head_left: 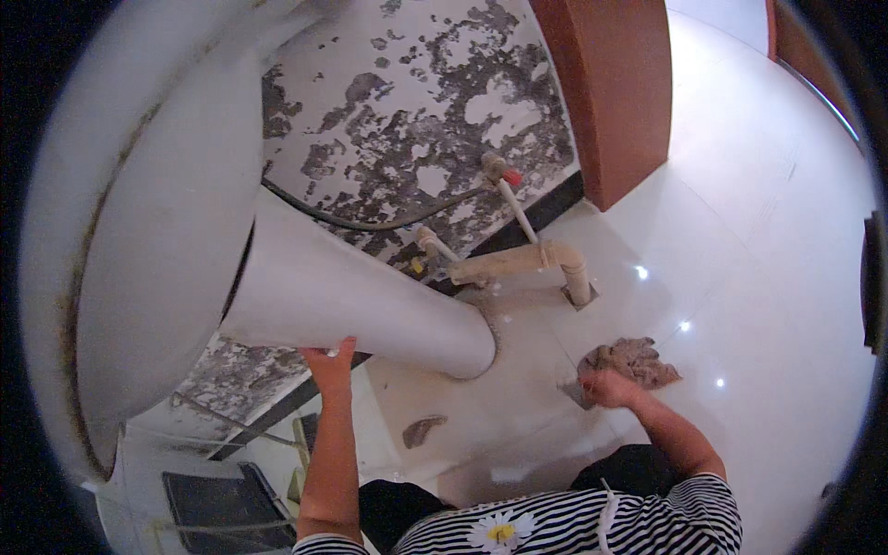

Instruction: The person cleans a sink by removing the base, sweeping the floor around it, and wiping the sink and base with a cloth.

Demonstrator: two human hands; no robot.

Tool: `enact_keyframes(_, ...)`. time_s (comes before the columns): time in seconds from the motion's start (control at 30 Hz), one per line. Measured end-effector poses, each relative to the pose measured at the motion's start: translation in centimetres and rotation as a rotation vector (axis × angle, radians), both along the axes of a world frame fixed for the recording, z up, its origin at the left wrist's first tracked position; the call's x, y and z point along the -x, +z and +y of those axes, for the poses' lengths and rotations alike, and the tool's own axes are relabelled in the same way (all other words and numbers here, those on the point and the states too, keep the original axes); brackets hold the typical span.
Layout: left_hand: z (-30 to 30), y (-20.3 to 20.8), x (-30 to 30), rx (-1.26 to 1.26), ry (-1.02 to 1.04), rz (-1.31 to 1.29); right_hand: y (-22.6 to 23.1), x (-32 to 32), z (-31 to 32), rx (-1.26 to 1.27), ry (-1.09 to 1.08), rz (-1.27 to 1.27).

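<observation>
My left hand (pixel 329 363) presses up against the side of a tall white ceramic pedestal (pixel 370 296), thumb and fingers spread. The pedestal stands tilted in view, its foot on the floor and its top under a white washbasin (pixel 176 231). My right hand (pixel 607 388) is low on the floor, fingers closed and slightly blurred. It is at the edge of a crumpled brown cloth (pixel 634 359). A small grey flat piece (pixel 577 396) shows beneath its fingertips; whether the hand grips it or the cloth is unclear.
A beige drainpipe (pixel 518 263) bends into the floor beside the pedestal. Above it are a red-handled valve (pixel 511 176) and a dark hose (pixel 379 225) along the peeling wall (pixel 416 102). A brown scrap (pixel 424 431) lies on the tiles. A reddish-brown door frame (pixel 620 92) stands beyond.
</observation>
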State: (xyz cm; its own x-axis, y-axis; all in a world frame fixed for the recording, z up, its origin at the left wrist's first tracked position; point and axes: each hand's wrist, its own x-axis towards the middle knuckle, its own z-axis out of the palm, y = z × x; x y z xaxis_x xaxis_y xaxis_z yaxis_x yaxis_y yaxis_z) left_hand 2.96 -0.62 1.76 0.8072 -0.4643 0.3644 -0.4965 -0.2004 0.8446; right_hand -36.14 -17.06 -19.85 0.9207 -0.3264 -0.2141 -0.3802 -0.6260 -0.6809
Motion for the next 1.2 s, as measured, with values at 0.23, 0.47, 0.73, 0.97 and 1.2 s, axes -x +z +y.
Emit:
enact_keyframes(0.23,0.2,4.3,2.3,0.184,-0.031,-0.056,-6.0,-0.4,6.0,0.18,0.269,0.326)
enact_keyframes(0.47,1.3,11.8,4.8,0.538,0.042,-0.196,-6.9,-1.2,5.6,0.158,0.395,0.426)
enact_keyframes(0.73,2.5,18.5,7.7,0.984,0.302,-0.206,17.7,-15.4,-0.6,0.095,0.165,-0.733)
enact_keyframes(0.97,3.5,21.0,7.6,0.621,0.363,-0.522,32.5,-25.4,1.3,0.108,-0.082,-1.085)
enact_keyframes(1.2,3.7,20.6,7.2,1.123,-0.029,-0.162,35.8,-28.2,4.2,-0.004,-0.079,-1.249)
